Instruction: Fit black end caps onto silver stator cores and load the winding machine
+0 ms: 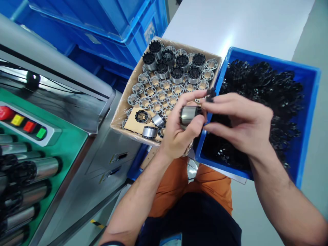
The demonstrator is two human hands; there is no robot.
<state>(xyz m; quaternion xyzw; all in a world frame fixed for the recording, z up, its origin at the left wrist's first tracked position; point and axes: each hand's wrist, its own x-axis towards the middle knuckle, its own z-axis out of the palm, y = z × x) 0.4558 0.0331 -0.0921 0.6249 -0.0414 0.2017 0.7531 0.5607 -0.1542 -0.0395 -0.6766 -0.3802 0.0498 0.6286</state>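
Observation:
My left hand (180, 128) is wrapped round a metal stator core (188, 115), a silvery cylinder with a dark toothed rim on its left end. Close against its right end, my right hand (238, 119) pinches a black plastic end piece (211, 95) between thumb and fingers. Part of that piece is hidden by the fingers. Both hands hover over the gap between a cardboard box (123, 106) and a blue bin (307, 116). Rows of bare metal cores (161, 96) fill the box, and several with black toothed caps (182, 61) stand on top at the back.
Loose black plastic pieces (258, 78) heap in the blue bin. A cardboard sheet (132, 122) in the box carries a few capped cores. At left stands a machine with a green top (69, 143), metal cylinders and coloured buttons (29, 126). Stacked blue crates (102, 51) rise behind.

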